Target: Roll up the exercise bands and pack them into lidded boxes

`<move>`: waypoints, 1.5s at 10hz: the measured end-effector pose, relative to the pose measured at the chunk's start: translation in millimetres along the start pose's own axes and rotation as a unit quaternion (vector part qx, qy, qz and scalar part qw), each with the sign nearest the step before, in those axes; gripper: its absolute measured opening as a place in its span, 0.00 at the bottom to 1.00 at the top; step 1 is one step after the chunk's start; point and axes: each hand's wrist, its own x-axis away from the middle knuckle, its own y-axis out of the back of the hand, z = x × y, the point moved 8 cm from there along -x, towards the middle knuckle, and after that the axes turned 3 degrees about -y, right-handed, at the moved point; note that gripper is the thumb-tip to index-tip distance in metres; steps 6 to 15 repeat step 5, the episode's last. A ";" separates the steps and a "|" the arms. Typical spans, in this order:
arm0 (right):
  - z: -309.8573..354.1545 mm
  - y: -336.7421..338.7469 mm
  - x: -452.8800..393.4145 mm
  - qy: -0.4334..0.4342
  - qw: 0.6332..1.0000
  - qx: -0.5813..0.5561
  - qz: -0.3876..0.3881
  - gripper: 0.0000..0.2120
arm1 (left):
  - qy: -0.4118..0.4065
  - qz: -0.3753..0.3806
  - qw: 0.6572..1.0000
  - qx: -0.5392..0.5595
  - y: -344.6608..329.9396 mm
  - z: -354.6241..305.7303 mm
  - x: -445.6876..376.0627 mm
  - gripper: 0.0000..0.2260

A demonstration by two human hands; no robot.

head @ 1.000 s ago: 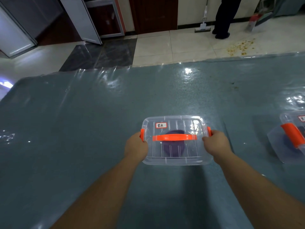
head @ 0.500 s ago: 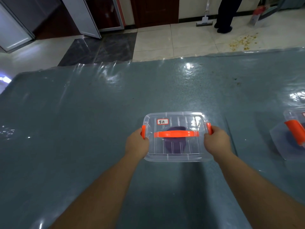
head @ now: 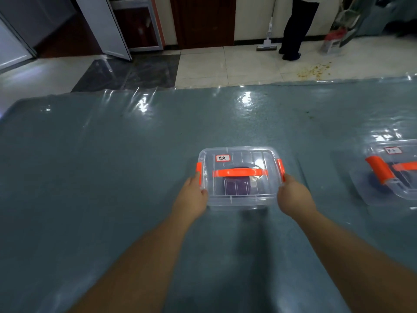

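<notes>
Here, the left hand (head: 191, 197) and right hand (head: 293, 195) clasp opposite ends of the lidded clear plastic box with orange handle (head: 240, 177); between them, inside, lies a rolled purple band (head: 237, 186).

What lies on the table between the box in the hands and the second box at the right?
Nothing: the head view shows bare table between held box and second box.
</notes>
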 end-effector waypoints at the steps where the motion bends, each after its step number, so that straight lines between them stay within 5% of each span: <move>1: -4.0 -4.6 24.8 0.017 1.000 -0.003 -0.002 0.21 | -0.010 -0.005 1.000 0.002 -3.4 -1.7 24.2 0.25; 5: 12.7 -13.9 90.4 0.132 0.990 0.022 0.050 0.25 | -0.032 0.021 0.993 -0.108 -5.1 -43.9 90.6 0.23; 15: 12.7 -13.9 90.4 0.132 0.990 0.022 0.050 0.25 | -0.032 0.021 0.993 -0.108 -5.1 -43.9 90.6 0.23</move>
